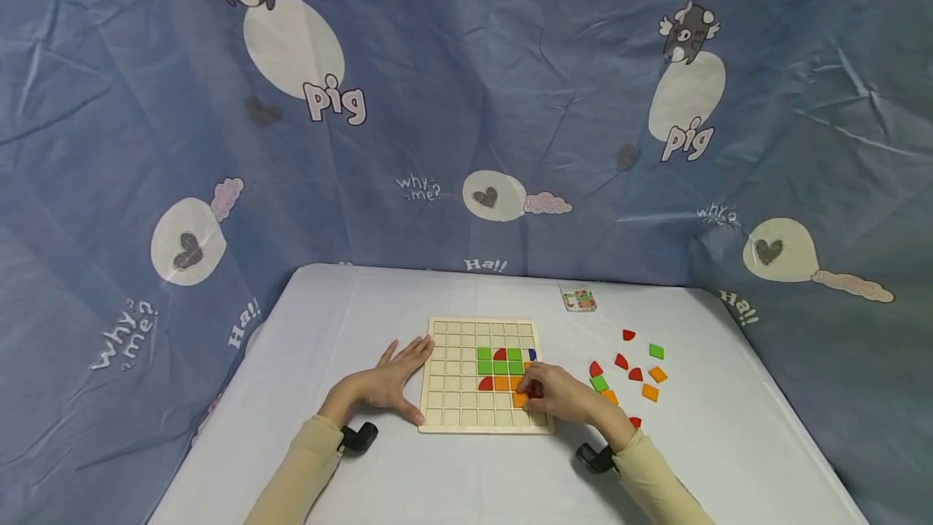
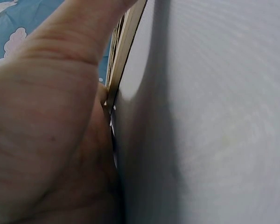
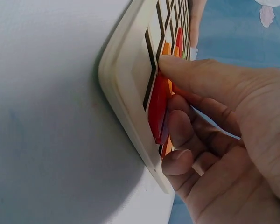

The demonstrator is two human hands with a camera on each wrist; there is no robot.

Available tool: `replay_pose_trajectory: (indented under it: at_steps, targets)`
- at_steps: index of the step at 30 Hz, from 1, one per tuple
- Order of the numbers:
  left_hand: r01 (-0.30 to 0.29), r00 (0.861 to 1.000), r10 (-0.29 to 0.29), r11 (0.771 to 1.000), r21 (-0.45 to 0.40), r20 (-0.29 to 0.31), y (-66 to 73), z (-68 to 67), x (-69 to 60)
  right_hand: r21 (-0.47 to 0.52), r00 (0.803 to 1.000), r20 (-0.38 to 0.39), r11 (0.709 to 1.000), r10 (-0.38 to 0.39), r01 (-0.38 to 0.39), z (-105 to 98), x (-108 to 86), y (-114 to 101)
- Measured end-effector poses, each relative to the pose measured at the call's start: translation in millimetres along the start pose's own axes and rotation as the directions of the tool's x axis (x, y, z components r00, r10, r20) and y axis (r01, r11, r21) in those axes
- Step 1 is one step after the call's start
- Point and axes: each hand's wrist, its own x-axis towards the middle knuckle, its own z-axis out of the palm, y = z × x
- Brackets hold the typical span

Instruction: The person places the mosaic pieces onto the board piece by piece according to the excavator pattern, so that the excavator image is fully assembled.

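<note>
R hand (image 1: 560,393) thumb + index bent close at orange sq. tile (image 1: 519,401), can't tell if pinched or just pressed; tile's in lower R part of wooden grid board (image 1: 451,383), L hand (image 1: 388,382) spread wide vs. board's L edge, holding nothing. Main risk: tile cocks on a cell ridge if pushed in off-square, or crowded fingers knock adj. red qtr-circle tile (image 3: 157,105). Also, if L hand eased off, a sideways R push could skid board on white tabletop (image 1: 408,476).
</note>
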Motion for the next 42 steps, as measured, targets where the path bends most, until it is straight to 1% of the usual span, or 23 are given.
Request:
replay_pose_trajectory:
  at_steps: [6,11,13,16,18,20,22,24,28,32,37,42]
  targets:
    - [-0.005,1.000,0.005,1.000,0.010,-0.004,-1.8,-1.1,0.7,0.011,1.000,-0.011,1.000,0.022,-0.022,-0.2,2.1,-1.5]
    - [-0.003,1.000,0.003,1.000,0.004,-0.001,-2.0,-0.9,0.7,0.001,1.000,-0.021,1.000,0.008,-0.008,0.1,2.0,-1.9]
    - [-0.002,1.000,0.002,1.000,0.000,0.002,-1.7,-0.9,0.2,-0.014,0.999,-0.038,1.000,-0.003,0.003,0.1,1.7,-2.0]
    - [-0.002,1.000,0.002,1.000,0.002,0.006,-1.7,-0.9,-0.4,-0.036,0.994,-0.109,0.999,-0.003,-0.001,-0.5,2.9,-1.2]
    - [-0.001,1.000,0.001,1.000,0.007,0.006,-2.0,-1.2,-0.8,-0.051,0.984,-0.178,0.998,0.017,-0.026,-2.3,6.6,0.2]
    - [0.005,1.000,-0.005,1.000,0.009,0.005,-2.4,-1.8,-1.4,-0.057,0.970,-0.241,0.997,0.039,-0.054,-5.1,12.6,2.3]
    - [0.011,1.000,-0.011,1.000,0.014,0.001,-2.9,-2.5,-1.7,-0.073,0.959,-0.279,0.995,0.043,-0.065,-8.6,20.7,5.0]
    - [0.016,1.000,-0.016,1.000,0.015,-0.004,-3.3,-2.9,-1.9,-0.092,0.955,-0.295,0.994,0.034,-0.064,-11.6,29.7,8.4]
    - [0.016,1.000,-0.016,1.000,0.012,-0.003,-3.4,-2.5,-1.9,-0.119,0.961,-0.276,0.991,0.030,-0.065,-13.3,45.0,16.2]
    - [0.010,1.000,-0.010,1.000,-0.003,0.003,-2.4,-1.0,-2.0,-0.103,0.967,-0.240,0.989,0.081,-0.108,-12.1,53.7,22.4]
    - [0.009,1.000,-0.009,1.000,-0.014,-0.004,-1.1,0.0,-2.5,-0.063,0.965,-0.224,0.986,0.138,-0.155,-13.3,56.5,22.9]
    - [-0.005,1.000,0.005,1.000,-0.009,-0.007,-1.2,1.5,-1.6,-0.058,0.964,-0.223,0.985,0.146,-0.163,-15.2,56.0,21.7]
